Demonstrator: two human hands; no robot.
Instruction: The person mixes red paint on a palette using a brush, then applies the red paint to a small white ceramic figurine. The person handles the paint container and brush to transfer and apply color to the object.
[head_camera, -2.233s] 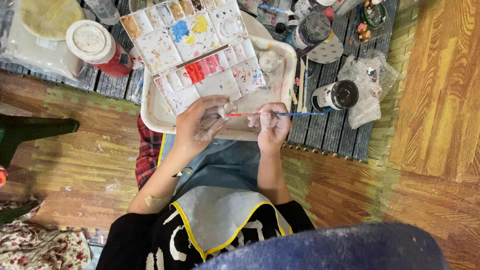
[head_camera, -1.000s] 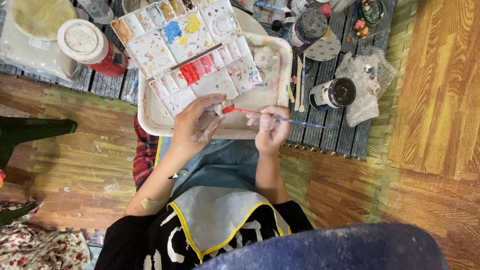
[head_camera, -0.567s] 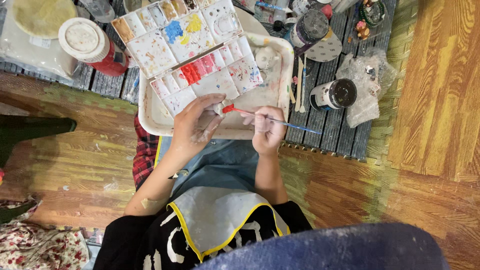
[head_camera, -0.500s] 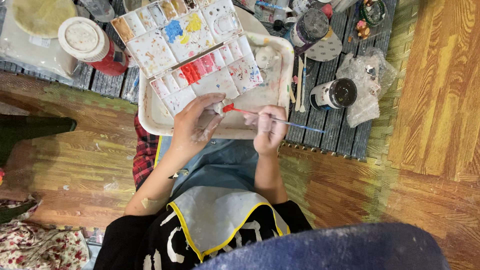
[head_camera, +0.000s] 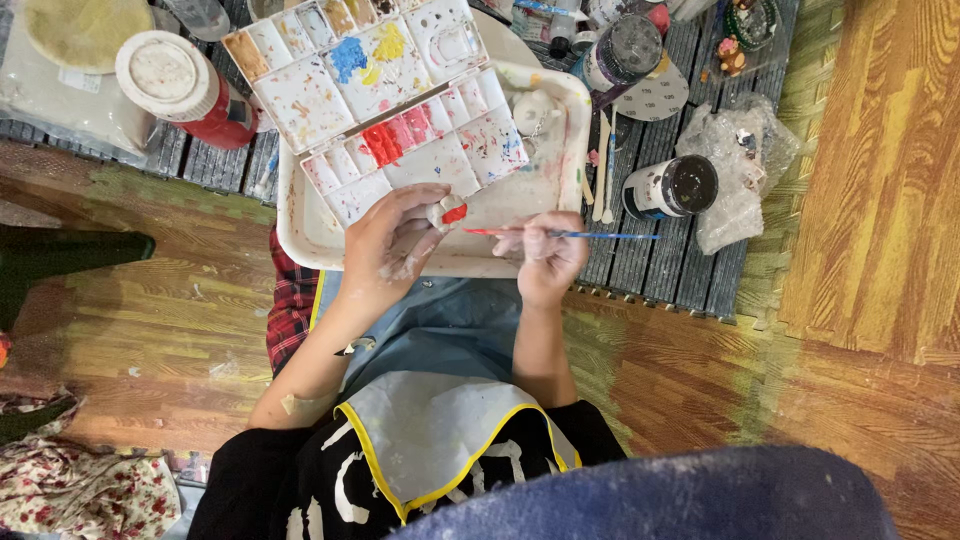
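The left hand pinches a small white clay figure with a red patch over the cream plastic tray. The right hand grips a thin blue-handled brush, its tip just beside the figure. I think the wet red paint could smear onto the pinching fingers, because they sit very near the patch.

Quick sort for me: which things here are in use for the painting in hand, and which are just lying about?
In use:
left hand holding small white piece with red paint
right hand holding thin brush
paint palette
white tray

Lying about:
red jar with white lid
black-lidded jar
crumpled plastic wrap
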